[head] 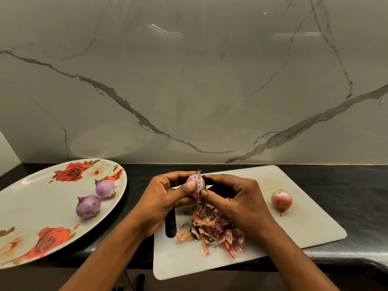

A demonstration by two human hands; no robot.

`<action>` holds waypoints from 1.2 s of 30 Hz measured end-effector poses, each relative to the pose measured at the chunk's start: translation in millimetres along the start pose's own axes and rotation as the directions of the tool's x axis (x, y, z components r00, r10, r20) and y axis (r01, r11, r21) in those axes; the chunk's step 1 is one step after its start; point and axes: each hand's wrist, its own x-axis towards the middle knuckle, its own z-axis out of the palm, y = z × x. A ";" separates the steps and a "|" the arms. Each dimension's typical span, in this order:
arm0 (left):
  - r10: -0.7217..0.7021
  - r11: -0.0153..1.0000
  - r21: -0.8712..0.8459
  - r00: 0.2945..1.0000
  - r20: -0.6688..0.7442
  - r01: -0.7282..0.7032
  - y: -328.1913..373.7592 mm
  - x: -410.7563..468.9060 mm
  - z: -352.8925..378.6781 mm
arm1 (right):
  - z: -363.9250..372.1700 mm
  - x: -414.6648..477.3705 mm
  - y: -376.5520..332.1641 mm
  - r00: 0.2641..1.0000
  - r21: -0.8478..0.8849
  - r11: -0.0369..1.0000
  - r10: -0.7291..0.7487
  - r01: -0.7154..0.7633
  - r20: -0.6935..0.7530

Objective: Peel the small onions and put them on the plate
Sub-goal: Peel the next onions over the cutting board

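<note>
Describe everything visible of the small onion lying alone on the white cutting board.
The small reddish-brown onion lies on its side on the right part of the white plastic cutting board. Its dry papery skin is mostly on; a pale whitish patch shows at the far end. A thin pointed tip sticks out toward the near edge. Only the board touches it.

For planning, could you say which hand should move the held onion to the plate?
Probably left: the left hand grips the onion, and the floral plate lies on its side.
</note>
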 end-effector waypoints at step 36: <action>-0.017 0.997 -0.075 1.000 -0.012 0.016 -0.3 0.8 -3.0 | 2.0 -2.1 -2.0 0.994 -0.073 0.993 -0.101 0.098 -0.042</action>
